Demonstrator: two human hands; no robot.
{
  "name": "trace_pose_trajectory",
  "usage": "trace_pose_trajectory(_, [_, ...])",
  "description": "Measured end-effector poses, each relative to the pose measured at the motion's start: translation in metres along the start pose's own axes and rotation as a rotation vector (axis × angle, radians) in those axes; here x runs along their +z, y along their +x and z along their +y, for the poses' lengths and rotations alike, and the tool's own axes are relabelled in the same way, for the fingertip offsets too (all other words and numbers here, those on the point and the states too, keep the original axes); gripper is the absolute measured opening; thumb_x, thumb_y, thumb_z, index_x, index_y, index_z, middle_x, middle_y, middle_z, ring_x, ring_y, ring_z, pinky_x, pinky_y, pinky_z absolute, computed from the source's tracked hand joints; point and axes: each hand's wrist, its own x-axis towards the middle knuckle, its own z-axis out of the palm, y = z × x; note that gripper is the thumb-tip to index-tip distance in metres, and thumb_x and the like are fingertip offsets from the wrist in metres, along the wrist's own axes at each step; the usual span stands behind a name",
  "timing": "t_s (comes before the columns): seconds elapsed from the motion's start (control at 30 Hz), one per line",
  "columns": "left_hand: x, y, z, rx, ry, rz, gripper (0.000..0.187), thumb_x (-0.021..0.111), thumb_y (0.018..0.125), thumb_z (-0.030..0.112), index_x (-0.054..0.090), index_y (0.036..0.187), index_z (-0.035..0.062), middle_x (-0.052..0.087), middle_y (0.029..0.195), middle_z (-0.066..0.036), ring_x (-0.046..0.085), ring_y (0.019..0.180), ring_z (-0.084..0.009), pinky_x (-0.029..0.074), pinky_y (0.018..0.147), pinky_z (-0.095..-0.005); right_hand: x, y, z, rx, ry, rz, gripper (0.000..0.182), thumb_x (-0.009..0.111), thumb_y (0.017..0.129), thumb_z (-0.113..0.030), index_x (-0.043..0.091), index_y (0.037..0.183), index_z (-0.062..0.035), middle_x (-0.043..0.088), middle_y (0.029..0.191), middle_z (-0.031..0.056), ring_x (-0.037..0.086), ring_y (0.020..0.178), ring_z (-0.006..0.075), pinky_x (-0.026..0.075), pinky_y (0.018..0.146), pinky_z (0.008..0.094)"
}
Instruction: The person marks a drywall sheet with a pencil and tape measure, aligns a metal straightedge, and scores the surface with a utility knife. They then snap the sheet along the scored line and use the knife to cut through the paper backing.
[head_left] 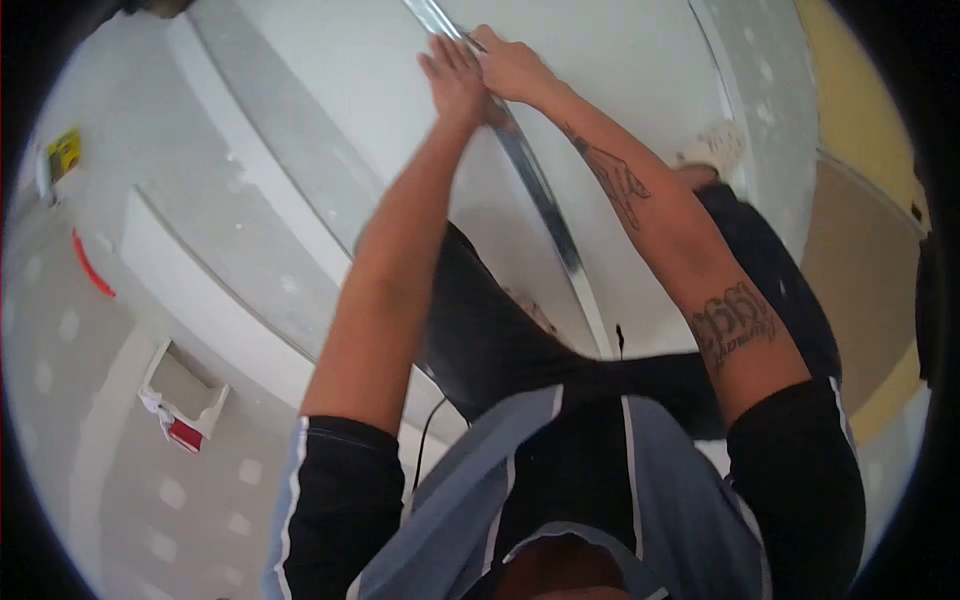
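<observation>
My left hand (460, 88) lies with its fingers stretched out on a long shiny metal straightedge (535, 185). The straightedge runs slantwise across a white board (640, 280) between my legs. Close beside it, my right hand (512, 70) is closed at the straightedge's edge. A thin dark end shows at its fingers, too small to tell what tool it is. The far end of the straightedge passes out of view at the top.
Pale board strips (225, 280) run slantwise on the left. Further left are a yellow item (63, 152), a red curved piece (92, 265) and a white-edged open box shape (160, 375) with a red object (185, 435). A black cord (422, 440) hangs beside my leg.
</observation>
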Motion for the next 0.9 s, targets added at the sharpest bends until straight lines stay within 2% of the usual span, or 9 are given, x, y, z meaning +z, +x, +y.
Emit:
trace_pose_trajectory(0.1, [0.036, 0.016, 0.008, -0.02, 0.011, 0.278, 0.141, 0.082, 0.048, 0.066, 0.016, 0.145, -0.0122, 0.017, 0.151, -0.034, 0.009, 0.143, -0.0474, 0.016, 0.108, -0.0661, -0.005, -0.06, 0.014, 0.043, -0.001, -0.074, 0.035, 0.049, 0.093, -0.018, 0.04, 0.126, -0.0101, 0.064, 0.092, 0.0282, 0.063, 0.083, 0.0462, 0.049, 0.073, 0.0553])
trace_pose_trajectory(0.17, [-0.03, -0.001, 0.009, -0.014, -0.023, -0.135, 0.134, 0.083, 0.052, 0.059, 0.019, 0.142, -0.0166, 0.02, 0.151, -0.031, 0.008, 0.142, -0.0475, 0.019, 0.107, -0.0677, 0.005, -0.102, 0.029, 0.08, 0.055, -0.079, 0.036, 0.047, 0.093, -0.017, 0.039, 0.128, -0.0126, 0.064, 0.088, 0.0289, 0.062, 0.08, 0.0467, 0.048, 0.074, 0.0571])
trace_pose_trajectory(0.3, [-0.033, 0.0, 0.009, -0.013, -0.057, -0.153, 0.139, 0.084, 0.05, 0.059, 0.015, 0.142, -0.0181, 0.015, 0.152, -0.033, 0.004, 0.143, -0.0475, 0.018, 0.107, -0.0683, 0.01, -0.199, 0.038, 0.205, 0.039, -0.109, 0.039, 0.044, 0.095, -0.018, 0.037, 0.133, -0.0156, 0.064, 0.086, 0.0279, 0.062, 0.082, 0.0475, 0.047, 0.074, 0.0565])
trace_pose_trajectory(0.5, [-0.024, 0.001, 0.007, -0.053, -0.091, -0.174, 0.139, 0.082, 0.053, 0.06, 0.009, 0.145, -0.0147, 0.008, 0.154, -0.03, -0.002, 0.144, -0.0458, 0.012, 0.109, -0.0687, 0.009, -0.394, 0.104, 0.435, -0.354, -0.855, 0.039, 0.051, 0.089, -0.016, 0.051, 0.127, -0.0062, 0.067, 0.094, 0.0252, 0.066, 0.086, 0.0392, 0.05, 0.08, 0.0504])
trace_pose_trajectory(0.6, [0.003, 0.003, 0.003, 0.011, -0.047, 0.04, 0.14, 0.083, 0.051, 0.064, 0.013, 0.145, -0.012, 0.015, 0.151, -0.034, 0.006, 0.142, -0.0478, 0.018, 0.101, -0.0742, -0.029, -0.333, 0.102, 0.519, -0.319, -0.911, 0.038, 0.057, 0.086, -0.019, 0.058, 0.119, -0.0013, 0.066, 0.101, 0.0244, 0.065, 0.091, 0.0377, 0.05, 0.083, 0.0484])
trace_pose_trajectory(0.67, [-0.004, 0.002, 0.003, -0.007, -0.015, -0.014, 0.143, 0.084, 0.049, 0.065, 0.011, 0.146, -0.0108, 0.012, 0.152, -0.033, 0.005, 0.143, -0.0472, 0.018, 0.103, -0.0733, -0.087, -0.232, 0.038, 0.35, -0.559, -0.559, 0.034, 0.06, 0.086, -0.025, 0.061, 0.111, -0.0012, 0.066, 0.099, 0.0229, 0.065, 0.091, 0.0385, 0.05, 0.083, 0.0485])
trace_pose_trajectory(0.7, [-0.014, -0.001, 0.007, -0.029, -0.013, -0.062, 0.144, 0.085, 0.048, 0.064, 0.01, 0.146, -0.0112, 0.011, 0.153, -0.032, 0.004, 0.143, -0.047, 0.017, 0.103, -0.0733, -0.086, -0.189, 0.035, 0.423, -0.316, -0.019, 0.03, 0.058, 0.089, -0.027, 0.06, 0.104, -0.0012, 0.067, 0.09, 0.0206, 0.066, 0.086, 0.0388, 0.05, 0.078, 0.0502])
trace_pose_trajectory(0.77, [-0.032, -0.003, 0.011, -0.071, -0.042, -0.167, 0.149, 0.086, 0.044, 0.062, 0.006, 0.146, -0.0124, 0.007, 0.154, -0.031, -0.001, 0.144, -0.0456, 0.017, 0.102, -0.0742, -0.113, -0.087, -0.031, 0.487, -0.042, 0.403, 0.033, 0.055, 0.092, -0.031, 0.052, 0.108, -0.0024, 0.067, 0.091, 0.0212, 0.065, 0.086, 0.0405, 0.049, 0.075, 0.0526])
trace_pose_trajectory(0.9, [-0.025, -0.002, 0.011, -0.137, -0.076, -0.19, 0.152, 0.088, 0.042, 0.058, 0.003, 0.146, -0.0115, 0.0, 0.156, -0.028, -0.007, 0.144, -0.0429, 0.022, 0.101, -0.0746, -0.094, 0.062, -0.069, 0.375, 0.337, 0.414, 0.046, 0.061, 0.089, -0.034, 0.047, 0.117, -0.0009, 0.063, 0.107, 0.0224, 0.061, 0.103, 0.0383, 0.045, 0.087, 0.0506])
